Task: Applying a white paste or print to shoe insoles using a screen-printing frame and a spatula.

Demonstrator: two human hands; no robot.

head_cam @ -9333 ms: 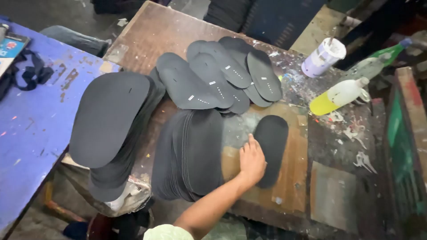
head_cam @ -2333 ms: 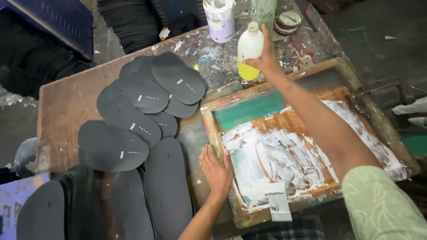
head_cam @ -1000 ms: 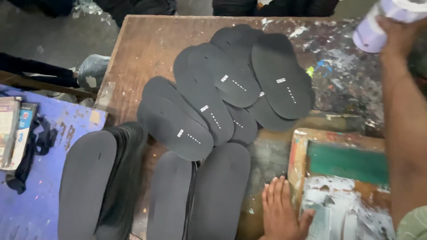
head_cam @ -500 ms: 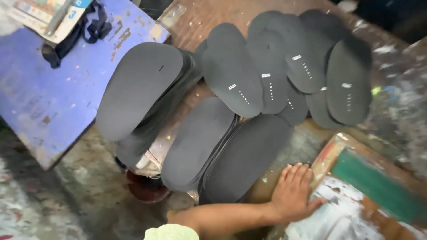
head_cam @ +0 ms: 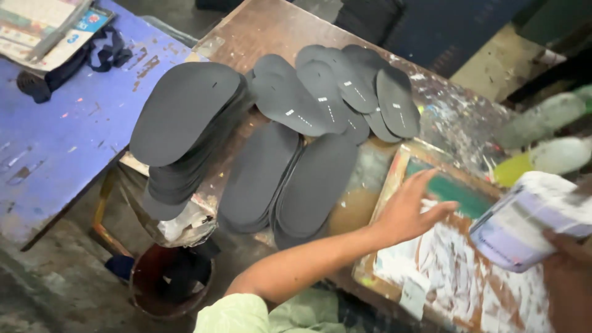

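Note:
My left hand (head_cam: 409,209) hovers with spread fingers over the left edge of a wood-framed printing screen (head_cam: 394,179) smeared with white ink. My right hand (head_cam: 568,277), at the lower right edge, grips a white tub of ink (head_cam: 524,221) tilted on its side above the screen. Dark grey shoe soles lie left of the screen: two flat stacks (head_cam: 290,182) on the table, a fan of printed soles (head_cam: 333,92) behind them, and a leaning pile (head_cam: 185,123) further left.
The brown wooden table (head_cam: 259,31) is paint-spattered near the screen. A blue table (head_cam: 55,142) at left carries papers and a dark strap. A dark red bucket (head_cam: 169,290) stands on the floor below. Blurred bottles, one yellow-bottomed (head_cam: 536,163), sit at the right.
My left hand has lifted off the screen's frame and spread above it. My right hand has brought the white tub down over the screen. The view has swung right.

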